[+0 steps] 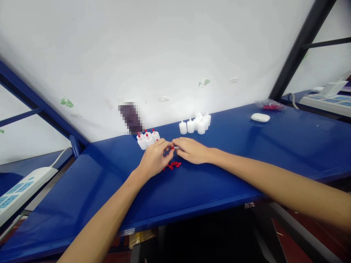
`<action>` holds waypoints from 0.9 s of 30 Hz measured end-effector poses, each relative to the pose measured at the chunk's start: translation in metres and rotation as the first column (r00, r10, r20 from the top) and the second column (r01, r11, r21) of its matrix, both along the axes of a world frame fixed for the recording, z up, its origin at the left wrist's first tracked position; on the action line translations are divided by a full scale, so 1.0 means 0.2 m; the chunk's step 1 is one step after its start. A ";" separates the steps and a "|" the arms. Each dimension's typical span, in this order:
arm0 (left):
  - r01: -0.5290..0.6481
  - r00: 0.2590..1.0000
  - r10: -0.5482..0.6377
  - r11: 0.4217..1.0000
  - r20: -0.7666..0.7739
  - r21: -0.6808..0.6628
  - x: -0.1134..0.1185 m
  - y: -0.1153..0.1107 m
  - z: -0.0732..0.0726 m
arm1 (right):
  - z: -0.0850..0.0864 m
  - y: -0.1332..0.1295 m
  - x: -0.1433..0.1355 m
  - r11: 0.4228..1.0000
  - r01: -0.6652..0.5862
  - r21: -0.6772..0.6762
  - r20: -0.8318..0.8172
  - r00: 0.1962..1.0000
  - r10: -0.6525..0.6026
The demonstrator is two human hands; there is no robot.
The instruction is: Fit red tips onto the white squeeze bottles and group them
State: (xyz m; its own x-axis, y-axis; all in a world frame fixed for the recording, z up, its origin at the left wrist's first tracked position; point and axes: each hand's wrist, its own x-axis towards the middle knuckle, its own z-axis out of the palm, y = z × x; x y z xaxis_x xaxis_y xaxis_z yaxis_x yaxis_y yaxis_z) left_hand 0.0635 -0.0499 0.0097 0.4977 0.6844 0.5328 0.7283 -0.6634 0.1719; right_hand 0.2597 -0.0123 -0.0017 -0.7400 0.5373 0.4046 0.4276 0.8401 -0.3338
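My left hand point(157, 157) pinches a small red cap point(172, 148) between thumb and fingers. Facing it, my right hand point(191, 149) is closed around a white bottle, and only its pale nozzle point(177, 147) shows against the cap. The bottle's body is hidden by my fingers. Just below the hands, several loose red caps point(174, 165) lie on the blue table. Behind my left hand stand several white bottles with red caps point(148, 138). Farther back, right of the middle, is a group of white bottles without caps point(201, 127).
The blue table point(219, 182) meets a white wall point(170, 54). A white oval case point(260, 117) and a clear bag of red pieces point(271, 105) sit at the back right. A white power strip point(24, 186) is at the left. A pixelated dark object point(132, 117) leans on the wall.
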 end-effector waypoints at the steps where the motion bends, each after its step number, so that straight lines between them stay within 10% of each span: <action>1: 0.004 1.000 -0.003 0.998 -0.029 0.055 0.00 0.00 0.00 | 0.01 -0.01 0.00 1.000 0.012 0.003 0.014 1.000 -0.012; 11: 0.101 0.983 -0.052 0.953 -0.173 0.286 -0.01 0.01 -0.03 | 0.08 -0.11 -0.01 0.980 0.192 0.054 0.086 0.977 -0.196; 27: 0.090 0.996 -0.085 0.980 -0.033 0.175 0.02 0.00 -0.07 | 0.06 -0.10 -0.04 0.961 0.156 -0.230 -0.185 0.962 -0.200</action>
State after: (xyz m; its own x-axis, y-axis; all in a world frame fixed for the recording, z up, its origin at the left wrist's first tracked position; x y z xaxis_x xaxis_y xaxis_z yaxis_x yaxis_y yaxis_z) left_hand 0.0672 -0.0507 -0.0046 0.5661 0.5341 0.6279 0.6686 -0.7430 0.0293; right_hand 0.2509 -0.0316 0.0107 -0.5377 0.7423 0.3998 0.4675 0.6571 -0.5914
